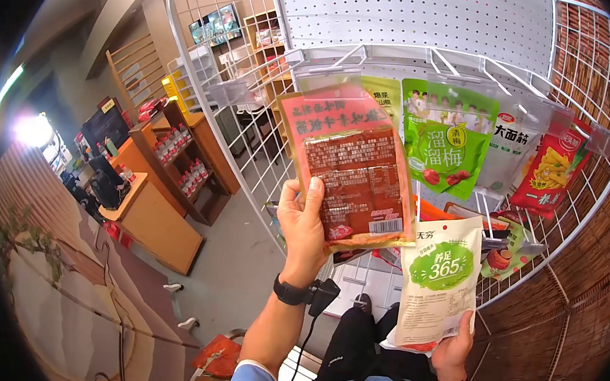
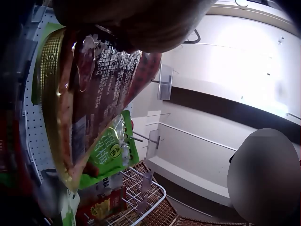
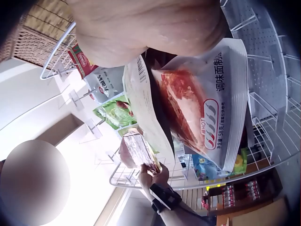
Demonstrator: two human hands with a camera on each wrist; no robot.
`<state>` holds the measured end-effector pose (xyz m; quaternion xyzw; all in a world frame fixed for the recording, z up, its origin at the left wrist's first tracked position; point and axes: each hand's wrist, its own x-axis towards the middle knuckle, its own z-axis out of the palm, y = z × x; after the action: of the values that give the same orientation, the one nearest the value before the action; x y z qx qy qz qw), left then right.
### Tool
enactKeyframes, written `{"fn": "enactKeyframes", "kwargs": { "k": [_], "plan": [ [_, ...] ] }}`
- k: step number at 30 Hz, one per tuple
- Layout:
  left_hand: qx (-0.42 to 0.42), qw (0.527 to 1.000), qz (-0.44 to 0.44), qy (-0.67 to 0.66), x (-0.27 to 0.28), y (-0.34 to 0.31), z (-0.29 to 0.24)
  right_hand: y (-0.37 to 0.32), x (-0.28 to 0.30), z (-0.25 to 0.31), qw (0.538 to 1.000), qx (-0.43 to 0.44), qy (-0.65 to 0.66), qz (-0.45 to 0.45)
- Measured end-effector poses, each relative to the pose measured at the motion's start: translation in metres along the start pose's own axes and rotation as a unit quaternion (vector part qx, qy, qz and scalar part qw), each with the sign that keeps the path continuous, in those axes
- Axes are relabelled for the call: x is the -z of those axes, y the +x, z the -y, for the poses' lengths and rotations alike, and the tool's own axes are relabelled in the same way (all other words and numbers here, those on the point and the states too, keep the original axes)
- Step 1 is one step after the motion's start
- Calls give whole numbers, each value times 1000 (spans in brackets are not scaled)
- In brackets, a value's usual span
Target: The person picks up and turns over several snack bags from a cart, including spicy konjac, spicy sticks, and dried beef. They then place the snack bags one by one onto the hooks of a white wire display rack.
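My left hand (image 1: 302,223) holds up a red snack packet (image 1: 352,176) by its left edge, back label facing me, in front of the white pegboard rack (image 1: 441,8). The same red packet (image 2: 89,89) fills the left wrist view, and the red packet (image 3: 137,150) shows small in the right wrist view. Lower down, my right hand (image 1: 452,351) grips several packets by their bottom edge. The front one is a white packet with a green label (image 1: 439,280). A white packet printed with red meat (image 3: 202,117) shows in the right wrist view.
Green plum packets (image 1: 447,136), a white noodle packet (image 1: 513,149) and a red snack packet (image 1: 554,167) hang on the rack's hooks. A wire basket rim (image 1: 593,204) curves on the right. Wooden shelves with bottles (image 1: 185,164) and a counter (image 1: 146,217) stand left.
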<state>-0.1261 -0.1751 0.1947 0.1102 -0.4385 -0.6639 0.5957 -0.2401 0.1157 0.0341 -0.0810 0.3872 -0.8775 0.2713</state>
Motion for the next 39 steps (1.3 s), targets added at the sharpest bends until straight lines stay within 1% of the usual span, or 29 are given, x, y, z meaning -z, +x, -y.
{"fn": "enactKeyframes", "kwargs": {
  "k": [7,15,22,34,36,39],
  "plan": [
    [-14,1000,-1,2,0,8,-4,0,-1,-2,1000,3,1,22],
    [17,1000,0,16,4,8,-1,-3,-6,-2,1000,-5,9,18],
    [-4,1000,5,-5,1,6,-4,-3,-4,-4,1000,6,-5,19],
    [20,1000,3,-2,1,6,-6,-5,-4,-6,1000,-5,-6,22],
    [3,1000,18,15,3,10,-4,-5,-4,-6,1000,-2,-15,18],
    [8,999,6,41,7,22,3,-6,-7,-5,1000,-7,-4,23]
  ]
}}
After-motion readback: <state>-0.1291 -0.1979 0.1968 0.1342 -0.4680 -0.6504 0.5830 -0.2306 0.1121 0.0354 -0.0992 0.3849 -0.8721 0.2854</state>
